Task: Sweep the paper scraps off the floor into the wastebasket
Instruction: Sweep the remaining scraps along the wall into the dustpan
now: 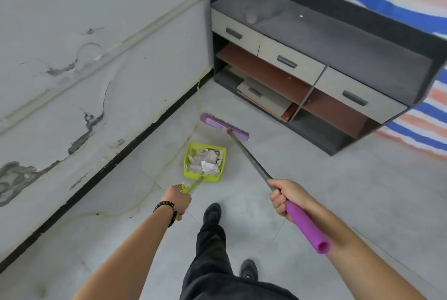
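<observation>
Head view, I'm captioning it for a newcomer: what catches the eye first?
A lime-green dustpan heaped with paper scraps sits at centre, its handle gripped by the left hand. Just beyond lies the purple broom, its handle held by the right hand. A dark cabinet stands upper right.

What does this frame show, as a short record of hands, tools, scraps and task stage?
left hand: grips the handle of the dustpan
right hand: grips the broom on its shaft, just below the purple sleeve
dustpan: yellow-green, holds the paper scraps
broom head: purple, beyond the dustpan and apart from it
wastebasket: not in view
nearby: dark cabinet with drawers; yellow cord on the floor near the wall
stage: scraps in the dustpan, not yet tipped out
</observation>
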{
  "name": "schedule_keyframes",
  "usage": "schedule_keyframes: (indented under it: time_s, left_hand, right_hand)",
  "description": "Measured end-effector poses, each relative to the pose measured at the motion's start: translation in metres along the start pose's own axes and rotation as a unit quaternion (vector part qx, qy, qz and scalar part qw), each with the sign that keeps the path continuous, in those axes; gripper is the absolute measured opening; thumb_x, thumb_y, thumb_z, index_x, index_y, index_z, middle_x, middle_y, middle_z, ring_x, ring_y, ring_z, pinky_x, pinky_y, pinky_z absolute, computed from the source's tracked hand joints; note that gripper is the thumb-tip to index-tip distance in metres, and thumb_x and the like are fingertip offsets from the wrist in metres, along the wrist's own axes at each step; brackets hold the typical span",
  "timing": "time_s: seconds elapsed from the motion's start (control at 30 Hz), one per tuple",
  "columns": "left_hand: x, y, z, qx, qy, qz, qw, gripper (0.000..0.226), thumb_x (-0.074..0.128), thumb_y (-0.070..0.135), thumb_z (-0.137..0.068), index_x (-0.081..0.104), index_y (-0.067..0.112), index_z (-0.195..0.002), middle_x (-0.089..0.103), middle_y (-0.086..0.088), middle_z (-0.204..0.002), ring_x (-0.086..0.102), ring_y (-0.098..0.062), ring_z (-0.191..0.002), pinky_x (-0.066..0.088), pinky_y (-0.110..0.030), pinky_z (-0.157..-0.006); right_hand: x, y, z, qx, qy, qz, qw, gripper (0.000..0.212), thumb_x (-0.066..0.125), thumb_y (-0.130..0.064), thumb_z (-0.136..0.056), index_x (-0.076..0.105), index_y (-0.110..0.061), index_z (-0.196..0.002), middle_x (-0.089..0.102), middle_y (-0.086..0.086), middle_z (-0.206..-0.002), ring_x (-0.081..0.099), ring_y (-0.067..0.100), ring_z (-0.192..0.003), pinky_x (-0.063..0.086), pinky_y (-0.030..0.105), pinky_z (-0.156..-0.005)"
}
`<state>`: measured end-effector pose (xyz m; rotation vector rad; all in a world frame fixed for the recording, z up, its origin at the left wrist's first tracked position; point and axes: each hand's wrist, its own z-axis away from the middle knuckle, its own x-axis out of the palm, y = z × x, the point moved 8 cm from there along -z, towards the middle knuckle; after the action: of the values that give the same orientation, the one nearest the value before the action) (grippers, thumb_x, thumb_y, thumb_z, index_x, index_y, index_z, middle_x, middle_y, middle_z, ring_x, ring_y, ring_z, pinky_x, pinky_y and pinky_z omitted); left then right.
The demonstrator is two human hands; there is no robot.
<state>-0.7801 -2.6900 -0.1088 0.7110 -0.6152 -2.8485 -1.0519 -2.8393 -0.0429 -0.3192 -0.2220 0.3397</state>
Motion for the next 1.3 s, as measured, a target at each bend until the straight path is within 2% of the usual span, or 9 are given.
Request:
schedule_keyframes:
  time_s: [0.23, 0.33, 0.47, 0.57, 0.7, 0.87, 1.07, 1.2, 1.3]
  left_hand:
    - [-0.025, 0.094, -0.085, -0.006, -0.077, -0.145, 0.986, 0.022, 0.039, 0.0, -0.087, 0.046, 0.019, -0.096, 0.043, -0.01, -0.063, 0.034, -0.02, -0.042, 0.033, -0.023, -0.044]
    - [-0.028, 0.13, -0.114, -0.014, -0.098, -0.192, 0.976, 0.014, 0.04, 0.0, -0.083, 0.044, 0.009, -0.074, 0.046, -0.013, -0.059, 0.042, -0.022, -0.041, 0.037, -0.026, -0.048]
    - [-0.036, 0.178, -0.143, -0.002, -0.092, -0.238, 0.967, 0.026, 0.046, 0.004, -0.09, 0.047, 0.005, -0.064, 0.052, -0.011, -0.058, 0.053, -0.025, -0.048, 0.041, -0.024, -0.043]
    - [-0.039, 0.197, -0.153, -0.016, -0.118, -0.244, 0.962, 0.026, 0.045, 0.0, -0.091, 0.045, 0.003, -0.065, 0.047, -0.012, -0.056, 0.05, -0.026, -0.047, 0.037, -0.025, -0.045]
    - [-0.04, 0.206, -0.154, -0.029, -0.126, -0.216, 0.968, 0.019, 0.048, 0.001, -0.091, 0.051, -0.001, -0.072, 0.047, -0.012, -0.059, 0.043, -0.024, -0.042, 0.038, -0.027, -0.046]
    - [-0.039, 0.204, -0.151, -0.02, -0.128, -0.222, 0.967, 0.005, 0.049, 0.0, -0.089, 0.052, -0.005, -0.089, 0.048, -0.011, -0.059, 0.042, -0.023, -0.04, 0.039, -0.024, -0.04]
    - [-0.045, 0.192, -0.16, -0.024, -0.121, -0.21, 0.97, 0.008, 0.051, 0.0, -0.086, 0.052, -0.002, -0.078, 0.047, -0.012, -0.059, 0.042, -0.022, -0.04, 0.039, -0.029, -0.053]
    - [-0.057, 0.178, -0.164, -0.029, -0.118, -0.196, 0.973, 0.002, 0.049, -0.002, -0.085, 0.049, 0.0, -0.084, 0.044, -0.01, -0.061, 0.039, -0.022, -0.042, 0.036, -0.026, -0.046]
    - [-0.063, 0.17, -0.165, -0.028, -0.121, -0.186, 0.975, 0.005, 0.047, -0.003, -0.085, 0.047, 0.003, -0.085, 0.043, -0.009, -0.061, 0.037, -0.02, -0.041, 0.035, -0.024, -0.043]
  right_hand:
    - [0.006, -0.1, -0.066, -0.026, 0.107, 0.031, 0.993, 0.017, 0.041, -0.013, -0.096, 0.042, -0.009, -0.079, 0.039, -0.001, -0.041, 0.032, 0.008, -0.028, 0.028, 0.015, -0.03]
    - [0.009, -0.126, -0.098, -0.023, 0.134, 0.016, 0.991, 0.013, 0.038, -0.011, -0.095, 0.045, -0.007, -0.084, 0.041, 0.001, -0.042, 0.035, 0.009, -0.029, 0.03, 0.016, -0.031]
    - [0.017, -0.126, -0.132, 0.007, 0.159, 0.015, 0.987, 0.011, 0.038, -0.008, -0.089, 0.048, -0.005, -0.092, 0.046, 0.004, -0.046, 0.04, 0.012, -0.037, 0.035, 0.021, -0.037]
    - [0.036, -0.104, -0.131, 0.041, 0.17, 0.105, 0.979, 0.023, 0.038, -0.004, -0.086, 0.054, 0.001, -0.101, 0.05, 0.007, -0.047, 0.046, 0.018, -0.042, 0.039, 0.026, -0.042]
    - [0.047, -0.078, -0.091, 0.07, 0.126, 0.204, 0.968, 0.023, 0.038, -0.003, -0.088, 0.053, -0.001, -0.105, 0.051, 0.008, -0.048, 0.046, 0.017, -0.038, 0.04, 0.023, -0.041]
    - [0.009, -0.091, -0.041, 0.136, 0.104, 0.063, 0.983, 0.018, 0.045, -0.012, -0.096, 0.046, -0.011, -0.077, 0.041, -0.004, -0.046, 0.034, 0.004, -0.03, 0.029, 0.015, -0.03]
    - [0.029, -0.097, -0.053, 0.097, 0.114, 0.059, 0.987, 0.021, 0.042, -0.008, -0.09, 0.041, -0.014, -0.07, 0.041, -0.003, -0.045, 0.033, 0.006, -0.03, 0.029, 0.015, -0.032]
    - [0.055, -0.113, -0.081, 0.021, 0.12, 0.083, 0.989, 0.011, 0.041, -0.01, -0.094, 0.05, -0.007, -0.088, 0.044, 0.003, -0.045, 0.036, 0.012, -0.031, 0.032, 0.017, -0.034]
    - [0.079, -0.109, -0.101, 0.006, 0.116, 0.123, 0.986, 0.021, 0.038, -0.004, -0.091, 0.051, -0.001, -0.106, 0.046, 0.006, -0.046, 0.041, 0.015, -0.033, 0.037, 0.02, -0.038]
